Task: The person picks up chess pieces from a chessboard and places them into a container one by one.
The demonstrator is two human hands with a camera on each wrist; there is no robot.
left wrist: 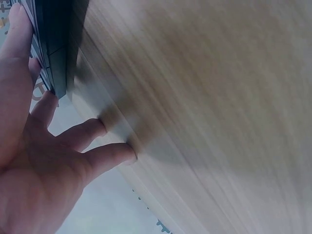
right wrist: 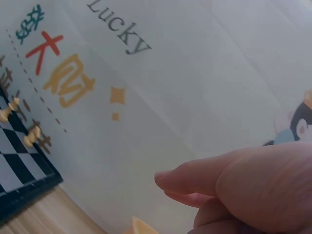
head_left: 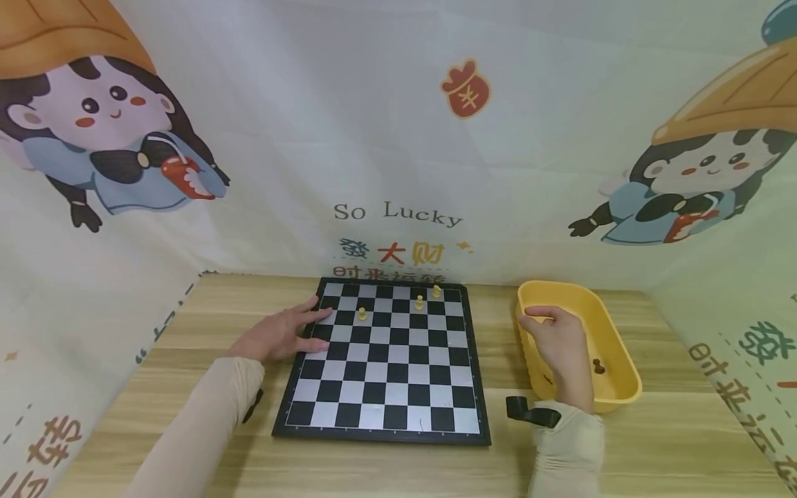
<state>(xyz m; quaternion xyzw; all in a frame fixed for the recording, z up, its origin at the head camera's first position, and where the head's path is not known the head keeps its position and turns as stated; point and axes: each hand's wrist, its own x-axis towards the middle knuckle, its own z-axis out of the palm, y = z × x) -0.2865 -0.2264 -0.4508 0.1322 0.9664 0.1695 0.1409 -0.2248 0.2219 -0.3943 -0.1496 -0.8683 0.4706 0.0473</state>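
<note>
A black-and-white chessboard lies on the table with three pale yellow chess pieces near its far side: one piece stands left of centre, another to the right, a third close to the far right corner. My left hand rests on the board's left edge, fingers spread and fairly straight; two fingertips touch the tabletop in the left wrist view. Over the left side of a yellow tray hovers my right hand, thumb and forefinger brought close together. Whether something small sits between those fingertips is hidden.
Inside the tray lies a dark brown chess piece, with another dark bit partly visible by its left wall. A printed cloth hangs behind and beside the wooden table. A black strap sits at my right wrist.
</note>
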